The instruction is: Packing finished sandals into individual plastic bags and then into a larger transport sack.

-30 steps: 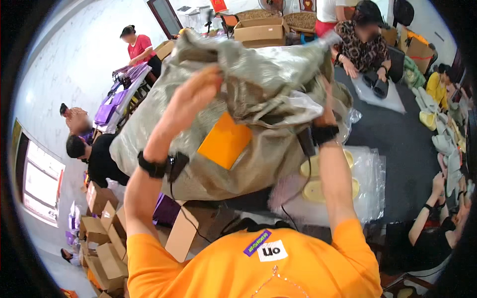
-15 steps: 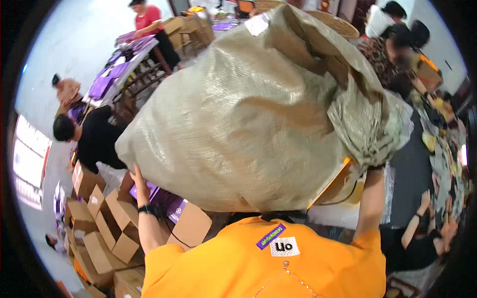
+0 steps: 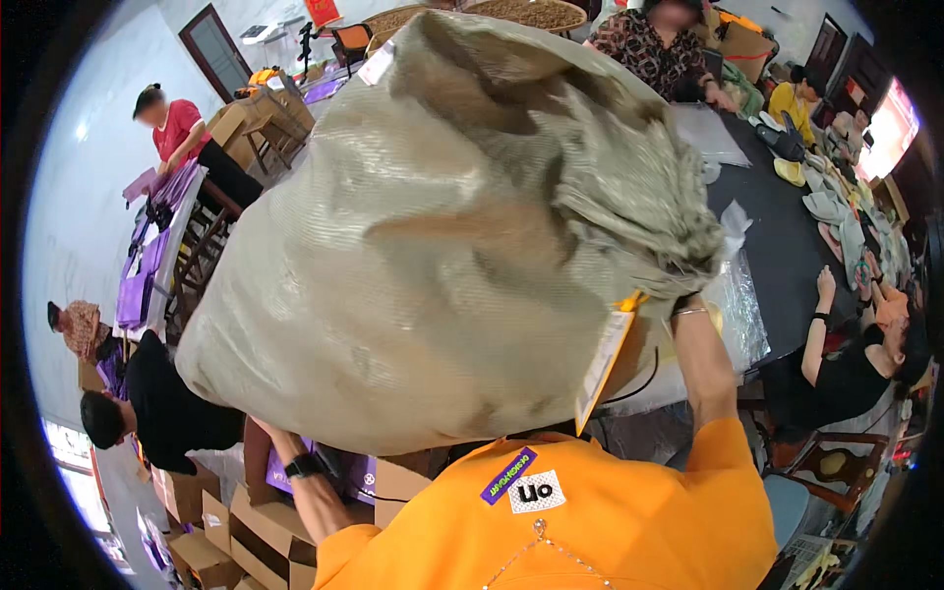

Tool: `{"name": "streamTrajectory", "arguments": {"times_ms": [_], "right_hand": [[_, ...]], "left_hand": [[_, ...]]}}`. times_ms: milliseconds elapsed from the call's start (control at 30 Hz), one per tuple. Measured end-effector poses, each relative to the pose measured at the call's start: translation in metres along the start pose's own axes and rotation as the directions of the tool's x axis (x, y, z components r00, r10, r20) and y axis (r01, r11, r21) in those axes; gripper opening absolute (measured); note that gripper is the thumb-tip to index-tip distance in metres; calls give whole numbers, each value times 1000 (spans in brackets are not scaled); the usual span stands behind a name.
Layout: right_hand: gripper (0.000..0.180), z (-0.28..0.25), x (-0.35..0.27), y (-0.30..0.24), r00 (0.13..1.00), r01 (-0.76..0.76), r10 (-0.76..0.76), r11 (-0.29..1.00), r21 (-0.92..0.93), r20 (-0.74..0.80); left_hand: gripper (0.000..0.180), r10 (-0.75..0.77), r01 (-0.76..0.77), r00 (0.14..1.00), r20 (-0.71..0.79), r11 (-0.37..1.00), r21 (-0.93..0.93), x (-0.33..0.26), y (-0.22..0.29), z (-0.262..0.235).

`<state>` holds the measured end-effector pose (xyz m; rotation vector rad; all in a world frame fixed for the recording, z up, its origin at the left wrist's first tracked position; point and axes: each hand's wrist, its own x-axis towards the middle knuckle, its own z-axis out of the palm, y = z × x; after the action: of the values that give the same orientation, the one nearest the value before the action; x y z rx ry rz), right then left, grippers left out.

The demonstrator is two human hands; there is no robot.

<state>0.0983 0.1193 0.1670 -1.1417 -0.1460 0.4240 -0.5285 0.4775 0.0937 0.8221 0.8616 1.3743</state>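
Holding a bulky, glossy grey-green woven sack (image 3: 423, 256) across the middle of the scene, just beyond an orange top (image 3: 639, 501) — stretching from the near left toward the far right and hiding everything beneath. Gripping its bunched neck (image 3: 688, 254) at the right with the right hand (image 3: 688, 300), closing on the fabric but tucking most of the fingers out of sight. Touching the near left edge from underneath with the left hand (image 3: 278, 439), hiding its fingers behind the fabric — so leaving how far open, or how firmly holding, impossible to tell. Dangling an orange-edged tag (image 3: 603, 366) from an orange tie (image 3: 631, 300) just beside the right wrist. Showing open cardboard boxes (image 3: 265, 516) at the near left, next to purple packaging (image 3: 362, 472) partly covered by the sack. Leaning close to a dark tabletop (image 3: 777, 236) at the right, bearing clear plastic bags (image 3: 742, 295) near the neck and pale slippers (image 3: 790, 172) farther right. Including a person in black (image 3: 187, 398) at the left and a person in red (image 3: 182, 133) at the far left, standing beside purple goods (image 3: 143, 280).
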Motion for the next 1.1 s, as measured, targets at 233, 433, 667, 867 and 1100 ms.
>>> {"name": "streamTrajectory", "arguments": {"times_ms": [233,433,667,867,1100], "right_hand": [[25,60,-39,60,983,-99,121,983,-155,136],[27,74,-82,92,965,-158,206,951,-264,163],[30,144,-15,102,949,-23,146,916,-399,280],[32,138,14,105,953,-52,182,886,-461,241],[35,139,30,95,937,-16,170,894,-449,306]], "left_hand": [[57,-127,105,968,215,988,110,137,34,50],[56,-318,278,914,250,943,182,161,-31,22],[55,-371,316,886,278,922,223,167,-37,19],[55,-402,347,867,295,911,222,157,-51,7],[53,-100,86,993,69,980,179,134,-24,5]]}}
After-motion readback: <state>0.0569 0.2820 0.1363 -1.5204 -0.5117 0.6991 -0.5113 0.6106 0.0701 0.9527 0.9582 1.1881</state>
